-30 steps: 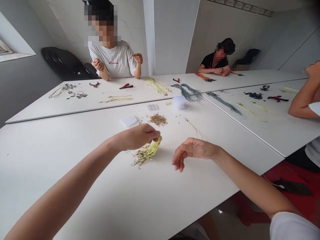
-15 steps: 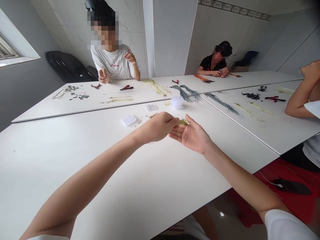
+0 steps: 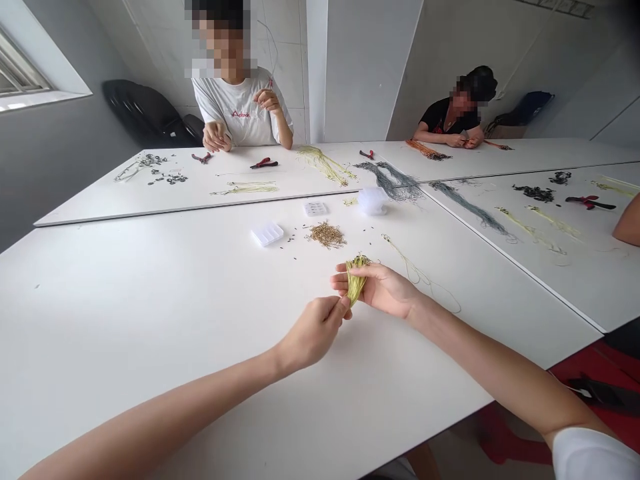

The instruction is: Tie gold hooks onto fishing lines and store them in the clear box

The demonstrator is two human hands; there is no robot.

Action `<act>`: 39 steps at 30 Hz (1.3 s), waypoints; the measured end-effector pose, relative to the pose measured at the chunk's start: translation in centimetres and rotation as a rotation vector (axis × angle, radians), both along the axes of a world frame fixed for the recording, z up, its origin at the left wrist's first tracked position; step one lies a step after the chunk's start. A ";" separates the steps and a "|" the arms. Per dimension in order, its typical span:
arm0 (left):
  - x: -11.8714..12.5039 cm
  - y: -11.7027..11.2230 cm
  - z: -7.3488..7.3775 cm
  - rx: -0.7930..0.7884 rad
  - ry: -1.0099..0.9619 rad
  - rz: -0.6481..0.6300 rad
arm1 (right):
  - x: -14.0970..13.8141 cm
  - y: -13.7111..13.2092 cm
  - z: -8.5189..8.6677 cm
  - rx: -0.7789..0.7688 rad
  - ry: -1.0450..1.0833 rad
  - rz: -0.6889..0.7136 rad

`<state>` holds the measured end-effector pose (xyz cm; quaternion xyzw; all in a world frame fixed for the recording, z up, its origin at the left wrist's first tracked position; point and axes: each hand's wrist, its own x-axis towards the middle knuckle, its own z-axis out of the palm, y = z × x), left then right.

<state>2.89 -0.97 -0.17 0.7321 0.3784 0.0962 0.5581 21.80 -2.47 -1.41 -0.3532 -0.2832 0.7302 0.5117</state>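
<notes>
Cradling a bundle of yellow-green cords [image 3: 356,280] between thumb and fingers, the right hand [image 3: 380,290] grips it palm-up above the white table [image 3: 150,300]; a snug pinch keeps the strands gathered. The left hand [image 3: 314,333] brings its fingertips [image 3: 337,305] together at the bundle's lower end, though whether they grasp a strand cannot be told. Farther away lies a heap of small brass-coloured pieces [image 3: 326,235].

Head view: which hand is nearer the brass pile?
Right. The right hand lies just below the brass pile, apart from it; the left hand is farther below, its fingers at the yellow bundle.
</notes>
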 end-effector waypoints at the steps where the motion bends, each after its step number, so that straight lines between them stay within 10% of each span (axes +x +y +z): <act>1: 0.1 0.1 -0.5 -0.014 -0.013 -0.006 | 0.1 0.1 0.0 0.017 -0.025 0.016; 11: 1.8 0.1 -1.5 -0.280 -0.245 0.113 | 1.3 2.2 2.3 0.266 -0.495 0.082; 17: 1.8 -2.7 -2.1 -0.704 -0.279 0.134 | 3.7 1.0 1.3 0.075 -0.933 0.558; 29: 1.2 -4.4 -3.0 -0.844 -0.293 0.161 | 3.8 -2.9 4.2 0.154 -1.391 0.419; 39: 1.0 -4.8 -3.0 -0.815 -0.406 0.108 | -0.6 -5.9 0.5 -0.058 -0.832 0.227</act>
